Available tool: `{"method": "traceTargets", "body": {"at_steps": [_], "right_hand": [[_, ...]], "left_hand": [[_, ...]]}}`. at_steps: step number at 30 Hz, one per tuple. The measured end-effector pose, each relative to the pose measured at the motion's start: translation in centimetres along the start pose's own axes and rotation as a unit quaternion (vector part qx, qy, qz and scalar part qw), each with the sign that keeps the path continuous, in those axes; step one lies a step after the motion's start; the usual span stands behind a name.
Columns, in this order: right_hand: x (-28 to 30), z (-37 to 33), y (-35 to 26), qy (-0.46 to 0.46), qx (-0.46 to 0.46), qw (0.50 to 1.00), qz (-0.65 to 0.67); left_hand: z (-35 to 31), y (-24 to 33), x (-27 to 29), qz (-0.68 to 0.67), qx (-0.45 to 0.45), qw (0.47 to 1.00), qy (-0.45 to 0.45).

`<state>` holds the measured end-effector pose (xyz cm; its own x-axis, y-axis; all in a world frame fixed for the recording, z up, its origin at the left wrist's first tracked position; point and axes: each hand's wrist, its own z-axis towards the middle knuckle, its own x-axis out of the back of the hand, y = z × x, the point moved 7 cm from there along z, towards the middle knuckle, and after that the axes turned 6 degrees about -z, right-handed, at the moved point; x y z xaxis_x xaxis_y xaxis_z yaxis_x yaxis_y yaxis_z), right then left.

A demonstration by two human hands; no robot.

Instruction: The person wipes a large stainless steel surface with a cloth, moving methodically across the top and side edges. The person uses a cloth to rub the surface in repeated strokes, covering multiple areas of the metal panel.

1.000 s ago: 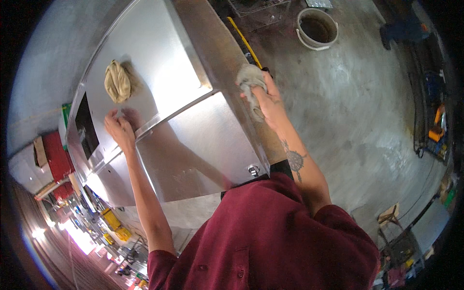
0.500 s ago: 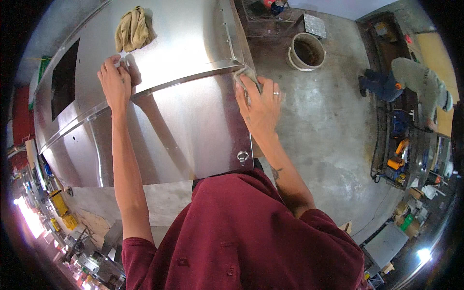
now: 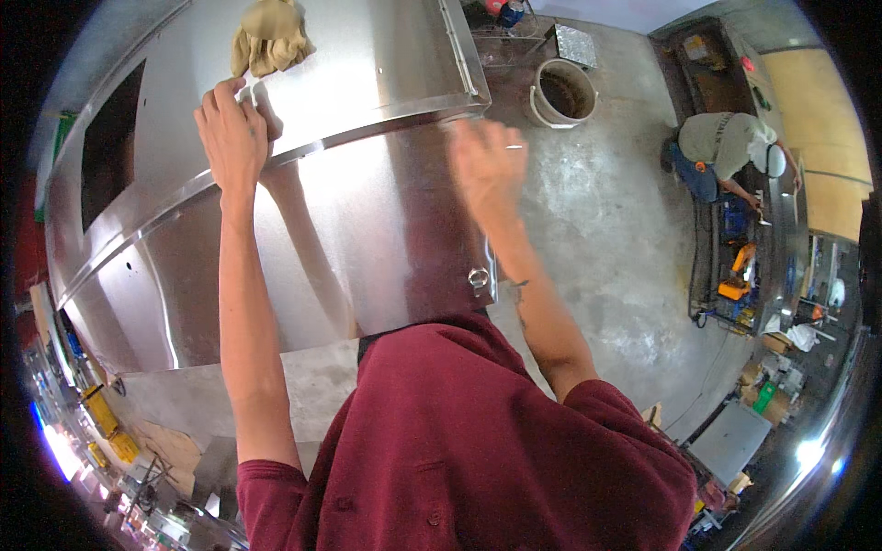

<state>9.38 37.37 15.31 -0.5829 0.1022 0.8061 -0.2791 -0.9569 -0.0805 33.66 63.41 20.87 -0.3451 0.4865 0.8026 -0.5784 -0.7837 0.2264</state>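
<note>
Head view shows wearer's two hands (image 3: 231, 136) (image 3: 489, 167), one tan bundle (image 3: 269, 44).

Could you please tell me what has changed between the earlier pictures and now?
The right hand has moved left, from beyond the right edge of the metal panel to the right end of its ridge; blur hides whether it still grips the grey rag. The left hand stays beside the crumpled tan cloth; cloth and bucket have not moved.
</note>
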Motion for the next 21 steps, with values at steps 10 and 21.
{"method": "traceTargets", "body": {"at_steps": [10, 21], "right_hand": [[-1.4, 0.2, -6.4, 0.000, 0.000, 0.998, 0.056], [5.3, -4.2, 13.7, 0.049, -0.139, 0.986, -0.081]], "left_hand": [[-0.2, 0.1, -0.3, -0.004, 0.022, 1.000, 0.008], [-0.5, -0.7, -1.0, -0.003, -0.027, 0.999, 0.024]]}}
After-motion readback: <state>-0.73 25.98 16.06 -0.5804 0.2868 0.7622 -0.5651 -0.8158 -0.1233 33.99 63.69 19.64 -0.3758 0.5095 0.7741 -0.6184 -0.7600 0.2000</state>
